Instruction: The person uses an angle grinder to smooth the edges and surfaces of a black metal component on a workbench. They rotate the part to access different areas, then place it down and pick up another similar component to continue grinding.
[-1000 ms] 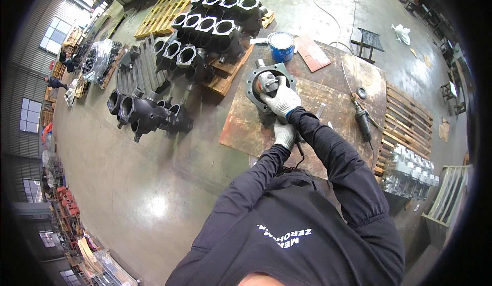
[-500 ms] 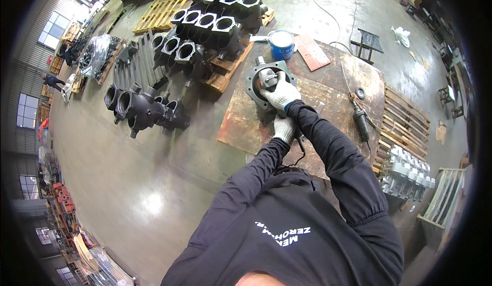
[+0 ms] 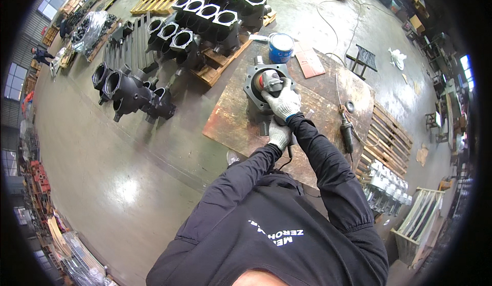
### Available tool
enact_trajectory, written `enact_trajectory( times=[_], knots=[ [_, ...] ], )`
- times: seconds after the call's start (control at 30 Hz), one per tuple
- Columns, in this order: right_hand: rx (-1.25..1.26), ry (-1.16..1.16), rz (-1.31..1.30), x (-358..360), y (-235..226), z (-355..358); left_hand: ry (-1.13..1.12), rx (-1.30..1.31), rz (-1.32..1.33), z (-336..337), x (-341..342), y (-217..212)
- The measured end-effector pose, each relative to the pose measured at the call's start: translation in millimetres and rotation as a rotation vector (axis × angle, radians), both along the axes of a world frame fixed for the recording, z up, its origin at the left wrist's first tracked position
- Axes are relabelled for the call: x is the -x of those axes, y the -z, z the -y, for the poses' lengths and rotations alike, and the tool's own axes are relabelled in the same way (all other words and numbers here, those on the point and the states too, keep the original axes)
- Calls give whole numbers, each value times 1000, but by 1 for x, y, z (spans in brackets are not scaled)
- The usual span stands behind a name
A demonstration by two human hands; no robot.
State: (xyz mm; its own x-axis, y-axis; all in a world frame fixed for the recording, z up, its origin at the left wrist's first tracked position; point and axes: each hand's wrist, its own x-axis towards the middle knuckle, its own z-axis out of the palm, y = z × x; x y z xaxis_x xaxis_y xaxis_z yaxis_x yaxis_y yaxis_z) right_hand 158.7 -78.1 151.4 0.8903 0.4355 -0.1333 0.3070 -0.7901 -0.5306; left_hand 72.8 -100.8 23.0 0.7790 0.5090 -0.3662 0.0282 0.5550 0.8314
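A dark grey cast valve body [image 3: 249,92] stands on the worn workbench [image 3: 225,122], its bolt-holed round flange facing up. My right hand [image 3: 285,102], in a white knit glove, is wrapped round the front of a power tool that looks like an angle grinder [image 3: 271,80]. The grinder's grey head, with a red-orange patch, sits in the casting's opening. Lower down, my gloved left hand [image 3: 280,134] closes round the rear of the same tool, where a black cord trails off. My hands hide most of the tool's body, and its disc cannot be made out.
A blue paint can [image 3: 281,49] and a reddish flat sheet [image 3: 309,60] lie beyond the casting. Rightward on the bench are a corded die grinder [image 3: 347,132] and a black ring [image 3: 350,106]. Black castings [image 3: 207,17] crowd pallets at the far left. A wooden pallet [image 3: 388,137] lies right of the bench.
The view has shifted, so the surroundings sit further left. The grinder head has turned and tilted within the opening, showing more of its red patch. Both hands keep their grip.
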Motion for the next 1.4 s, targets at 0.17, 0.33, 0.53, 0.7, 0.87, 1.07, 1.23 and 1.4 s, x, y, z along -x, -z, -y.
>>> enact_trajectory(
  times=[0.17, 0.33, 0.53, 0.7, 0.87, 1.07, 1.23, 1.4],
  knots=[
    [-98, 49, 65, 9, 6, 0, -100, 362, 194, -4, 7, -24],
    [-128, 64, 22, 10, 6, 1, -105, 311, 209, 1, 1, -16],
    [5, 30, 94, 0, 2, -10, -7, -138, -209, -2, -6, -10],
    [-98, 108, 75, 9, 9, -5, -106, 498, 255, -7, 1, -9],
    [-166, 147, 132, 21, 18, -2, 24, 386, 277, -13, 13, -11],
    [23, 246, 82, 17, 7, -20, 257, -15, -29, -33, 12, -29],
    [19, 351, 89, 28, 2, -33, 414, -325, -64, -55, 24, -31],
    [-24, 440, 137, 44, 5, -33, 314, 354, 212, -59, 33, -27]
  ],
)
